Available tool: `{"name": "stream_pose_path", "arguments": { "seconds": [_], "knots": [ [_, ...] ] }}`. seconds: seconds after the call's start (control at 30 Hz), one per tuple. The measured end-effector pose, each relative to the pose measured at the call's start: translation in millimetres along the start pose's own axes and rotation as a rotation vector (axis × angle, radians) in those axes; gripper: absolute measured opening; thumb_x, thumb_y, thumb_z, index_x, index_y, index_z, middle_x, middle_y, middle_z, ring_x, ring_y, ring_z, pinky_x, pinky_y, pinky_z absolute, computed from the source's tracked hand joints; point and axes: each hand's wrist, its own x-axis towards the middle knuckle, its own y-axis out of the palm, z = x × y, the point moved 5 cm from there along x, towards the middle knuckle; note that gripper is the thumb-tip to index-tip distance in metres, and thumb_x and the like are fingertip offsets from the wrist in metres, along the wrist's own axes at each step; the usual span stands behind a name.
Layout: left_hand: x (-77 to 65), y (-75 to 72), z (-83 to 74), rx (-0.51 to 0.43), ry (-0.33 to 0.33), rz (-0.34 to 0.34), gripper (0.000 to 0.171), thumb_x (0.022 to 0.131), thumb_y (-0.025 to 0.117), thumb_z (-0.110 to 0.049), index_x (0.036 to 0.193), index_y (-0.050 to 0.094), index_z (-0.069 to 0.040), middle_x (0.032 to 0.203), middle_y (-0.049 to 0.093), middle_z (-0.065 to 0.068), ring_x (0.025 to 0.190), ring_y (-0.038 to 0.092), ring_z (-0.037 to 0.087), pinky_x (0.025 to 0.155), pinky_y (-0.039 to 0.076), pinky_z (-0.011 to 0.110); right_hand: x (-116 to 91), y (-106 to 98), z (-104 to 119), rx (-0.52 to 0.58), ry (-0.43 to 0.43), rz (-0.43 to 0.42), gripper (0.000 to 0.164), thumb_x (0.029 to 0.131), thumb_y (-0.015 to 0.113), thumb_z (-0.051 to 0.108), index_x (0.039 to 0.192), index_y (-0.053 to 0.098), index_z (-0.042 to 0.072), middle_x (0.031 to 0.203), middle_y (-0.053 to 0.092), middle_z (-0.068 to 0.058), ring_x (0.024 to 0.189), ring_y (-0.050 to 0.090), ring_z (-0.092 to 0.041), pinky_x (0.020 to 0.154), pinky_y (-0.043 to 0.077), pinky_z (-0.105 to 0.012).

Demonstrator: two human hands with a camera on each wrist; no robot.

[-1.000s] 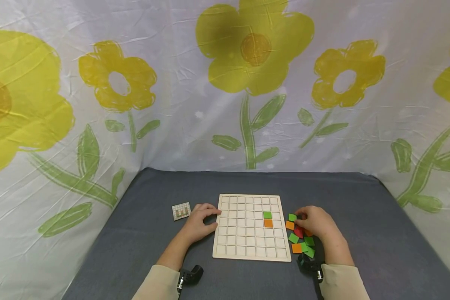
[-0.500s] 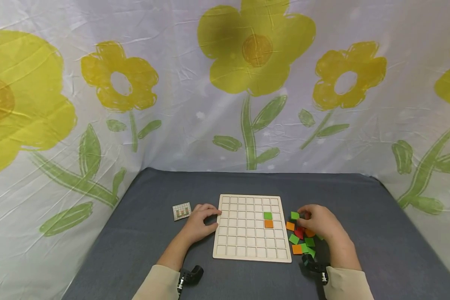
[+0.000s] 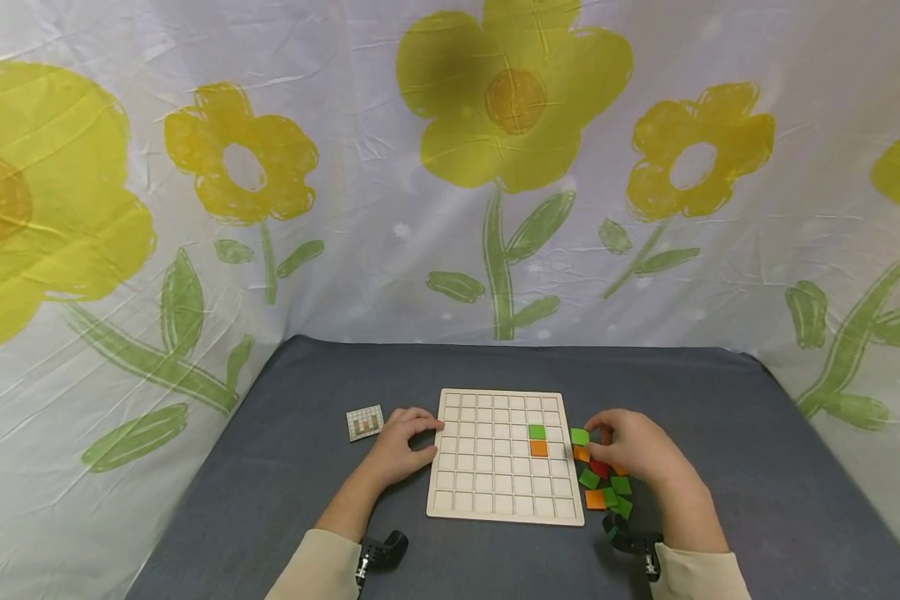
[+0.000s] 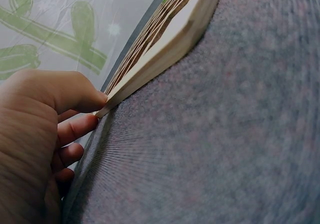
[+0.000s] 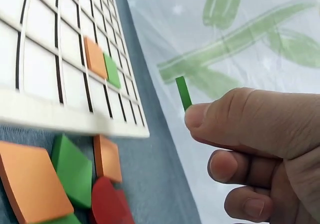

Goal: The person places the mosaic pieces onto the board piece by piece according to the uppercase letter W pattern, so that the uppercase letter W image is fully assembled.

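Note:
My left hand (image 3: 401, 448) rests its thumb and index fingertip against the left edge of a pale wooden grid board (image 3: 487, 458). In the left wrist view the left hand (image 4: 37, 124) touches the rim of the board (image 4: 150, 59), other fingers loosely bent. My right hand (image 3: 637, 446) pinches a green square tile (image 3: 580, 436) just off the board's right edge. The right wrist view shows that green tile (image 5: 183, 94) raised on edge between thumb and fingers of the right hand (image 5: 255, 129). On the board lie a green tile (image 3: 537, 432) and an orange tile (image 3: 538, 448).
Several loose green, orange and red tiles (image 3: 595, 500) lie right of the board, below my right hand. A small card with a printed grid (image 3: 364, 422) lies left, near my left hand. Grey cloth (image 3: 330, 367) covers the table, with a flowered curtain (image 3: 360, 250) behind.
My right hand lifted the green tile from the pile's far end, shifted slightly right, then moved it left toward the board. My left hand stays at the board's edge.

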Motion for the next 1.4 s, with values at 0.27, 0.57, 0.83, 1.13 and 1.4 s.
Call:
{"name": "stream_pose_path", "arguments": {
  "seconds": [0.27, 0.57, 0.83, 1.13, 1.4],
  "knots": [
    [0.0, 0.8, 0.1, 0.009, 0.035, -0.019, 0.034, 0.086, 0.078, -0.008, 0.120, 0.076, -0.011, 0.120, 0.065, 0.001, 0.114, 0.052, 0.027, 0.097, 0.044, 0.052, -1.2, 10.9, 21.2, -0.046, -0.079, 0.024, 0.023, 0.087, 0.080, 0.015, 0.108, 0.076, 0.006, 0.068, 0.051, 0.000, 0.052, 0.044, -0.015, 0.058, 0.039, -0.034],
    [-1.0, 0.3, -1.6, -0.001, 0.035, -0.011, 0.034, 0.087, 0.077, -0.008, 0.120, 0.076, -0.011, 0.120, 0.065, 0.000, 0.114, 0.052, 0.026, 0.097, 0.044, 0.052, 3.0, 39.1, 32.3, -0.107, -0.144, 0.070, 0.017, 0.083, 0.080, 0.012, 0.100, 0.078, 0.011, 0.061, 0.046, 0.004, 0.054, 0.040, -0.011, 0.057, 0.036, -0.031],
    [0.2, 1.0, -0.6, 0.007, 0.040, -0.014, 0.034, 0.087, 0.078, -0.009, 0.120, 0.076, -0.011, 0.120, 0.065, 0.001, 0.113, 0.052, 0.026, 0.096, 0.045, 0.052, 4.3, 52.2, 37.4, -0.180, -0.132, 0.067, 0.015, 0.079, 0.086, 0.015, 0.093, 0.079, 0.014, 0.063, 0.051, 0.006, 0.061, 0.046, -0.012, 0.061, 0.039, -0.033],
    [0.9, 0.2, -0.3, 0.006, 0.032, -0.016, 0.033, 0.086, 0.077, -0.009, 0.119, 0.077, -0.012, 0.119, 0.065, 0.000, 0.113, 0.053, 0.025, 0.097, 0.045, 0.052, 6.4, 54.9, 38.2, -0.217, -0.155, 0.030, 0.016, 0.080, 0.087, 0.018, 0.093, 0.077, 0.017, 0.064, 0.049, 0.006, 0.059, 0.044, -0.012, 0.058, 0.038, -0.033],
    [1.4, 0.1, 0.3, 0.010, 0.024, -0.011, 0.034, 0.086, 0.077, -0.010, 0.120, 0.077, -0.012, 0.119, 0.066, 0.000, 0.113, 0.052, 0.025, 0.097, 0.045, 0.051, 8.9, 58.9, 38.5, -0.227, -0.152, 0.022, 0.013, 0.080, 0.086, 0.014, 0.086, 0.075, 0.020, 0.063, 0.050, 0.007, 0.059, 0.045, -0.012, 0.060, 0.039, -0.033]
  ]
}}
